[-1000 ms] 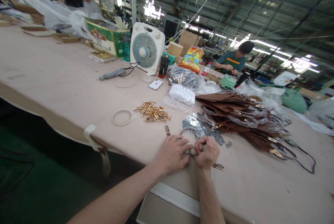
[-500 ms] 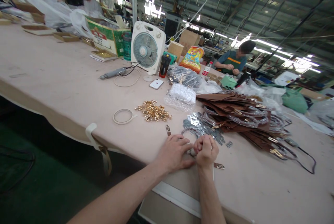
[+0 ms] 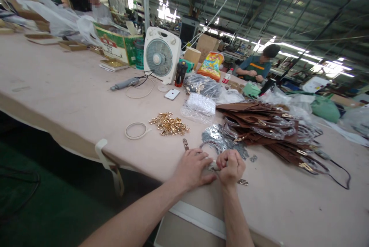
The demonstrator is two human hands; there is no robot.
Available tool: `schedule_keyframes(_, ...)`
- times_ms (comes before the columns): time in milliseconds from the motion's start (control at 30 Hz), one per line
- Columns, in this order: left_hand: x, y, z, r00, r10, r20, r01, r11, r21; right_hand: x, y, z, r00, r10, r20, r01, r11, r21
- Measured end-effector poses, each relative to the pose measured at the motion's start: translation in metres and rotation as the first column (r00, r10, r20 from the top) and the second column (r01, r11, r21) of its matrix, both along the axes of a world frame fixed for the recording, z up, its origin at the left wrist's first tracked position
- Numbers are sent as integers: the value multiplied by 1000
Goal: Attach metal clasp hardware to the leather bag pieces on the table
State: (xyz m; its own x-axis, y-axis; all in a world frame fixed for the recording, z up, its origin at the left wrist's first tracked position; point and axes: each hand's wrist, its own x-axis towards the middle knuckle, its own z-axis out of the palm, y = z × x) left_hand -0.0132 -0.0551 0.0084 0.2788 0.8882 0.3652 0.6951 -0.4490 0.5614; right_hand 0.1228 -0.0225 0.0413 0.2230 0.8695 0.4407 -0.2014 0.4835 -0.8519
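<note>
My left hand (image 3: 191, 169) rests on the beige table (image 3: 72, 97) near its front edge, fingers curled down over a small metal piece (image 3: 213, 166). My right hand (image 3: 231, 166) is closed in a fist right beside it, gripping a small tool or part that I cannot make out. A small metal plate (image 3: 243, 181) lies just right of my right hand. Another small buckle piece (image 3: 185, 144) lies above my left hand. A heap of silvery plastic-wrapped parts (image 3: 219, 139) sits just beyond both hands.
Gold fittings (image 3: 169, 123) and a white ring (image 3: 135, 130) lie to the left. Brown leather straps (image 3: 268, 128) are stacked to the right. A white fan (image 3: 161, 55), phone (image 3: 172, 93) and electric screwdriver (image 3: 123, 83) stand farther back. A person (image 3: 256, 66) works across the table.
My hands stay together at the same spot; the right fist has shifted slightly, and the view has tipped a little.
</note>
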Motion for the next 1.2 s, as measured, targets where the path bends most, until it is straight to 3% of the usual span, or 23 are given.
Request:
schedule_keyframes(133,0,1,-2,1000,-8,9,8,1000,0,5,-2,22,997,-8,-77,14,997,81)
schedule_keyframes(233,-1,3,-2,1000,-10,22,10,1000,-15,2,-1,30,998,33,-54,-30,998,59)
schedule_keyframes(567,-9,10,-6,992,-40,121,48,997,-61,-7,24,-1,987,157,-22,-158,974,-164)
schedule_keyframes(933,-4,9,0,995,10,99,-2,997,-81,-2,39,-4,906,423,-30,-413,862,-295)
schedule_keyframes(1067,-5,9,-3,993,-7,118,15,997,-70,-1,31,-8,864,491,110,-444,847,-292)
schedule_keyframes(1200,-7,11,-4,991,-24,130,34,997,-75,-2,22,-13,780,457,427,-403,890,-215)
